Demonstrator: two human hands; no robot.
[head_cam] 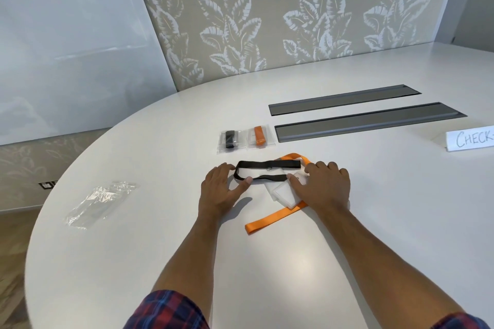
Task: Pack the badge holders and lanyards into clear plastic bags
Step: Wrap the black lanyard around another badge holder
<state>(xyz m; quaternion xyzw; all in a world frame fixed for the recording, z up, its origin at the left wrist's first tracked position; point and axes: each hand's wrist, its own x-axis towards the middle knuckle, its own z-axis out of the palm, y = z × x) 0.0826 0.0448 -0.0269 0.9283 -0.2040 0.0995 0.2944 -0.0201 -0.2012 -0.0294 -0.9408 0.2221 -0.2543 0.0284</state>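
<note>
A black lanyard (pixel 267 164) lies folded in a flat loop on the white table (pixel 347 235). My left hand (pixel 222 189) rests at its left end, thumb pressing the lower strap. My right hand (pixel 324 185) lies flat at its right end, over a clear badge holder (pixel 280 193) and an orange lanyard (pixel 278 215) that runs under it. Behind them lie two filled clear bags, one with a black lanyard (pixel 231 140), one with an orange lanyard (pixel 259 136).
A pile of empty clear bags (pixel 100 201) lies at the left of the table. Two long dark recessed slots (pixel 369 121) run across the back right. A white card sign (pixel 471 137) stands at the right edge.
</note>
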